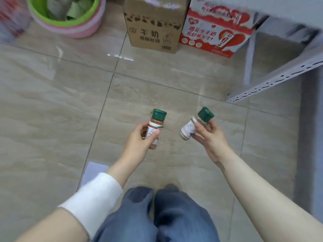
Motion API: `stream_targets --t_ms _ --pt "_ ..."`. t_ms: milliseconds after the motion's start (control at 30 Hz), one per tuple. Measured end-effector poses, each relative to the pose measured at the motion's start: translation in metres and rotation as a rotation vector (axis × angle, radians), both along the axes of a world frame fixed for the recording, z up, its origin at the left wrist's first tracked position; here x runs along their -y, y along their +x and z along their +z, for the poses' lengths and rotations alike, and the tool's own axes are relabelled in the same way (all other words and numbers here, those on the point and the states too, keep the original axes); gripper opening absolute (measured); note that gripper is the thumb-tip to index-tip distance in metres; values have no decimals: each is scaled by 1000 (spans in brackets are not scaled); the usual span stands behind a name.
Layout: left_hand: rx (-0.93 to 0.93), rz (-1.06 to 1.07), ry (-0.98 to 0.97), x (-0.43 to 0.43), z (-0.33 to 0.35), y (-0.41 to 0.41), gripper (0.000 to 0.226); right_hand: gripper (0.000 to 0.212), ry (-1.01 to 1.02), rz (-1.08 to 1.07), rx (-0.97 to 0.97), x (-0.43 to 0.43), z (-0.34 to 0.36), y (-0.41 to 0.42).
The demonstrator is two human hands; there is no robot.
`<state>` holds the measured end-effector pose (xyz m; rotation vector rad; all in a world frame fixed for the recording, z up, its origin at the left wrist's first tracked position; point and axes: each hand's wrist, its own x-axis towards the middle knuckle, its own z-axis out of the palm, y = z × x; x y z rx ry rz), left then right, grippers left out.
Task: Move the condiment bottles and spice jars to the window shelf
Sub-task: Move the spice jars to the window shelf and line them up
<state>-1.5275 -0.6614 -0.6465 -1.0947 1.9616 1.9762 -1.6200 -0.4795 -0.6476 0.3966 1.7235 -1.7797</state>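
Reddish spice jar [156,124] is gripped mid-body by the left hand [138,142], pale spice jar [187,129] pinched near its top by the right hand [211,138]. Both are judged light, rigid, smooth-sided.

The brown carton [153,27] lost its top to the upper edge. Left of it, the green basin [35,10] was cut off too, its contents a blur; further left, a red smear [10,16] could not be identified. Right of the carton, the red-and-white box [215,32] bore smeared print, and the metal rack [272,81] ran out of frame. Below the carton, the left grip [138,140] covered part of the red-powder jar [156,125], the right grip [211,138] part of the pale-powder jar [187,128]; neither label was readable.
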Motion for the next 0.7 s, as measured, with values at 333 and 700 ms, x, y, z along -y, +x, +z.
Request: stream_targets --t_ms 333,700 --pt "-110 -47 416 -65 352 3 23 33 -256 -347 136 -34 366 45" --pt "-336 -135 550 -137 522 -37 20 27 -216 -371 -126 -90 525 30"
